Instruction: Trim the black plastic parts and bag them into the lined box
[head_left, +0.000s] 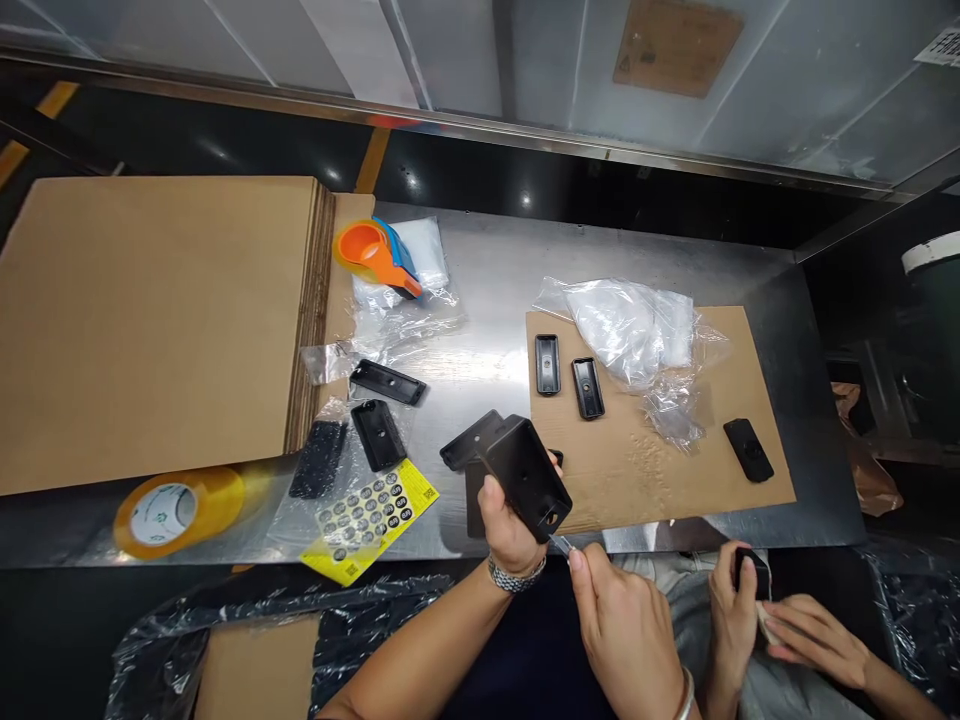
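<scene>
While the left hand [510,525] grips a matte black bracket [525,478], the right hand [619,610] pinches a thin metal tool [561,544].

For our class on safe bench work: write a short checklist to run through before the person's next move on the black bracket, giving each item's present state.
1. Left hand has a firm grip on the black bracket: ok.
2. Right hand holds the thin metal tool: ok.
3. Tool tip meets the bracket's lower end: cannot tell.
4. Co-worker's hands apart from the tool: ok.
5. Sticker sheet lies near the left hand: ok.
</scene>
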